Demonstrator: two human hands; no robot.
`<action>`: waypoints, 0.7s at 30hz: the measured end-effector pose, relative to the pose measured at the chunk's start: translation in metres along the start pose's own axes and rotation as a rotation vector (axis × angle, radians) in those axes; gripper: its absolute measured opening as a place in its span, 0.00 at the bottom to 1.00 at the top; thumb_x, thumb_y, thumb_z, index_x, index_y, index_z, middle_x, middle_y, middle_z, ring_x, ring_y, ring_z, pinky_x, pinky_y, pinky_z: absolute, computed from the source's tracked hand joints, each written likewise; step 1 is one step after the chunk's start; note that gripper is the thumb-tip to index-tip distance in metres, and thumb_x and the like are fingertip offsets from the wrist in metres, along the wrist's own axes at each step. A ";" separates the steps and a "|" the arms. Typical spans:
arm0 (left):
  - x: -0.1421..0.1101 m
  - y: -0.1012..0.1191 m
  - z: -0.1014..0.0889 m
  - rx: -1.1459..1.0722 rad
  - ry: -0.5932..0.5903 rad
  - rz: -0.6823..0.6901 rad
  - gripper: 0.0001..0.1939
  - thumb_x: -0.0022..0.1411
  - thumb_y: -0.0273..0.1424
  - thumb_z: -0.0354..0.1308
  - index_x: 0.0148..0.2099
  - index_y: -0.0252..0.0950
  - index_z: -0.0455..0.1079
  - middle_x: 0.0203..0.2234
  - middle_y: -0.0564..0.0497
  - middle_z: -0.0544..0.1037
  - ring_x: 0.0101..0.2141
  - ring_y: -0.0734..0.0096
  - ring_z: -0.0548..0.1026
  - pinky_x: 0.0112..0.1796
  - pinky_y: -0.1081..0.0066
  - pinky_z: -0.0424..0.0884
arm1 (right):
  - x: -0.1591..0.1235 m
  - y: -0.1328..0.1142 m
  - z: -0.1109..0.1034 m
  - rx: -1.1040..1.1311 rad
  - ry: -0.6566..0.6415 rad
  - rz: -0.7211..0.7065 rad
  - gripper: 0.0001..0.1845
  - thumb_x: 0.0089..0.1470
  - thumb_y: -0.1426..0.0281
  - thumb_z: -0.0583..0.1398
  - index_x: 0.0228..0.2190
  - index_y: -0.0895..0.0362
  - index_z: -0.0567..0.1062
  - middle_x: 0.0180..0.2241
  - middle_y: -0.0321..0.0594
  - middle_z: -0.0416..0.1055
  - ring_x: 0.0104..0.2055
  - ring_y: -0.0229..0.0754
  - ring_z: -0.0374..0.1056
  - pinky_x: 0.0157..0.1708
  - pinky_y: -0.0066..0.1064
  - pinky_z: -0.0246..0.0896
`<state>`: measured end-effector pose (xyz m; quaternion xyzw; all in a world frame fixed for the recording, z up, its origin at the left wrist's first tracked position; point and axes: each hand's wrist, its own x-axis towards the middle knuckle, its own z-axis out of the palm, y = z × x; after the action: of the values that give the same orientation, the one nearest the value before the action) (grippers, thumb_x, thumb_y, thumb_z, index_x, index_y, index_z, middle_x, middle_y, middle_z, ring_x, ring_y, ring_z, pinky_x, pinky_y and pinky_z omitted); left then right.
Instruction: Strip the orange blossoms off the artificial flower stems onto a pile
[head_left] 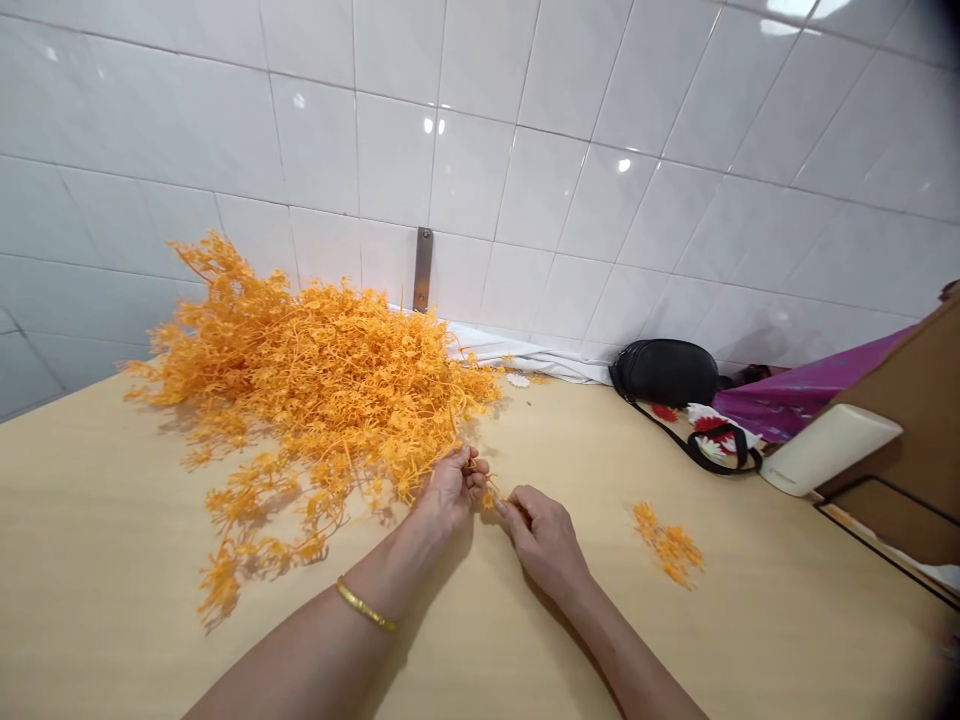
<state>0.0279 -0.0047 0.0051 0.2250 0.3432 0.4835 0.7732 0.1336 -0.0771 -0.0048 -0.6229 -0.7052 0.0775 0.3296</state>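
Note:
A large heap of orange artificial flower sprigs [337, 370] lies on the pale wooden table [562, 650], on the left and against the wall. My left hand [454, 485] is at the heap's front right edge, its fingers closed around the stem of an orange sprig. Just to the right, my right hand [544, 535] pinches the small orange tip [489, 497] of that sprig between thumb and forefinger. A little bunch of loose orange pieces [667, 545] rests on the table, to the right of my right hand.
Along the back stand a black pouch [667, 372] with a strap, and red and white artificial flowers [716, 435]. A cream bottle [832, 448] leans by a brown cardboard box [900, 400] at the right, near purple cloth [802, 390]. White cloth [532, 355] lines the wall.

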 end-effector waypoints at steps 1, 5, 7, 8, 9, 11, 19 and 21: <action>0.000 0.001 0.001 -0.018 -0.001 -0.016 0.08 0.58 0.27 0.45 0.25 0.35 0.55 0.10 0.59 0.61 0.09 0.86 0.53 0.13 0.83 0.47 | -0.003 -0.008 -0.002 0.001 0.001 -0.028 0.14 0.52 0.67 0.48 0.17 0.56 0.59 0.17 0.32 0.57 0.20 0.34 0.53 0.21 0.25 0.44; 0.004 0.003 0.000 -0.035 0.057 0.049 0.10 0.58 0.28 0.44 0.24 0.35 0.54 0.07 0.62 0.52 0.08 0.87 0.45 0.12 0.82 0.40 | -0.024 -0.044 -0.023 0.073 -0.111 -0.235 0.16 0.51 0.70 0.49 0.15 0.57 0.53 0.15 0.31 0.53 0.19 0.32 0.50 0.23 0.26 0.44; 0.004 0.002 0.000 -0.059 0.058 0.117 0.09 0.59 0.30 0.44 0.26 0.35 0.55 0.08 0.62 0.54 0.08 0.87 0.47 0.12 0.82 0.42 | -0.030 -0.049 -0.034 0.162 -0.137 -0.258 0.16 0.50 0.70 0.49 0.15 0.57 0.53 0.16 0.31 0.53 0.20 0.32 0.51 0.24 0.26 0.46; 0.003 0.000 0.001 -0.066 0.032 0.134 0.08 0.58 0.30 0.45 0.27 0.35 0.55 0.09 0.61 0.56 0.09 0.87 0.49 0.13 0.82 0.44 | -0.031 -0.047 -0.039 0.213 -0.118 -0.207 0.15 0.50 0.70 0.49 0.15 0.57 0.55 0.16 0.31 0.53 0.21 0.33 0.52 0.24 0.26 0.46; 0.001 -0.002 0.002 -0.070 -0.011 0.137 0.08 0.58 0.30 0.46 0.27 0.35 0.56 0.10 0.60 0.59 0.10 0.86 0.52 0.14 0.82 0.47 | -0.030 -0.041 -0.043 0.266 -0.087 -0.120 0.14 0.50 0.69 0.49 0.16 0.57 0.57 0.17 0.32 0.54 0.21 0.33 0.53 0.23 0.25 0.47; -0.005 -0.008 0.004 -0.081 -0.101 0.096 0.07 0.57 0.30 0.47 0.28 0.34 0.56 0.13 0.57 0.63 0.12 0.85 0.56 0.15 0.82 0.51 | -0.024 -0.024 -0.046 0.366 -0.035 0.102 0.10 0.50 0.67 0.50 0.22 0.57 0.63 0.18 0.32 0.56 0.21 0.33 0.53 0.21 0.25 0.47; -0.016 -0.018 0.006 -0.153 -0.131 -0.048 0.08 0.59 0.29 0.43 0.28 0.34 0.56 0.15 0.56 0.64 0.13 0.84 0.60 0.18 0.81 0.56 | -0.021 -0.004 -0.024 0.468 -0.040 0.261 0.15 0.47 0.59 0.53 0.29 0.59 0.69 0.21 0.34 0.61 0.22 0.34 0.54 0.20 0.25 0.49; -0.015 -0.021 0.005 -0.132 -0.154 -0.035 0.07 0.58 0.30 0.44 0.28 0.34 0.57 0.15 0.55 0.66 0.14 0.83 0.61 0.18 0.81 0.57 | -0.021 -0.007 -0.017 0.497 0.009 0.251 0.15 0.48 0.58 0.53 0.24 0.58 0.66 0.19 0.32 0.58 0.21 0.33 0.52 0.19 0.24 0.47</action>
<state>0.0399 -0.0277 -0.0009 0.2040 0.2540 0.4727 0.8188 0.1376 -0.1030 0.0039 -0.6058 -0.5803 0.2855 0.4634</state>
